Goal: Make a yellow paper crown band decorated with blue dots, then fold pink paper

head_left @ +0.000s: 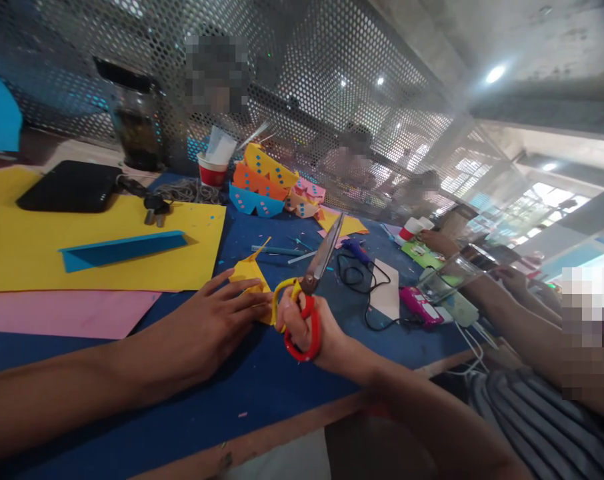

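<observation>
My right hand (316,340) grips scissors (309,293) with red and yellow handles, their blades closed and pointing up and away. My left hand (216,327) lies flat with fingers spread on a small folded yellow paper piece (249,272) on the blue table cover (262,380). The scissors' handles sit just right of that paper, close to my left fingertips.
A large yellow sheet (42,247) with a blue folded strip (122,249) and a pink sheet (67,313) lie at left. Folded paper boats (265,183) stand behind, beside a red cup (213,170). A black cable (362,280) and a person's arms (507,293) are at right.
</observation>
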The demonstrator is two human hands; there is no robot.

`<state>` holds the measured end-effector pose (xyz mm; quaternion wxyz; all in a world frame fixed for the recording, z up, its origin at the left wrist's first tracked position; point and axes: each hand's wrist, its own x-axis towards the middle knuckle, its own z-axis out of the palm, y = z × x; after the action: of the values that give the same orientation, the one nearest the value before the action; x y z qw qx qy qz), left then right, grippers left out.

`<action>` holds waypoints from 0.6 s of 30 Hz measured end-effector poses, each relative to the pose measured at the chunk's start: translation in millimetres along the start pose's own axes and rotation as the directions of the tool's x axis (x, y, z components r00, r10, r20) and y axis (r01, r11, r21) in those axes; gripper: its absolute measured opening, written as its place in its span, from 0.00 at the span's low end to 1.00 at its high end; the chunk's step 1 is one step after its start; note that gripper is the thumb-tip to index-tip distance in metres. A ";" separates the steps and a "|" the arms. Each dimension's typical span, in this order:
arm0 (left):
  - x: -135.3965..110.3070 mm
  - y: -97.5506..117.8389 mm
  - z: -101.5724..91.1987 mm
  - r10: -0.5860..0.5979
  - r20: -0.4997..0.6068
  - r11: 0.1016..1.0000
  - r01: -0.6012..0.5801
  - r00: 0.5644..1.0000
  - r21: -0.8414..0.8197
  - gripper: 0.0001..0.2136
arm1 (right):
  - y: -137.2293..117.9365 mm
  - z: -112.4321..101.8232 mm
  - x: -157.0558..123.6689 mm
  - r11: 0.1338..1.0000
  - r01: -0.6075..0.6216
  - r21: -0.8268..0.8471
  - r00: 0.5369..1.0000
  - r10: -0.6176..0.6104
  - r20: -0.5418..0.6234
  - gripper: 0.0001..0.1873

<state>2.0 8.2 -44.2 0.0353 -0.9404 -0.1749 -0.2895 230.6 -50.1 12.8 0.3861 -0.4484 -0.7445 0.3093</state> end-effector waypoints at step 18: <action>1.4 3.6 0.3 -0.071 0.013 0.997 0.071 0.997 -0.036 0.21 | 6.5 -2.5 1.1 0.999 0.007 -0.046 1.000 -0.008 -0.028 0.22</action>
<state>4.5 5.4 -43.5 0.0068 -0.9358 -0.2031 -0.2880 235.2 -46.1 9.2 0.3873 -0.4588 -0.7475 0.2842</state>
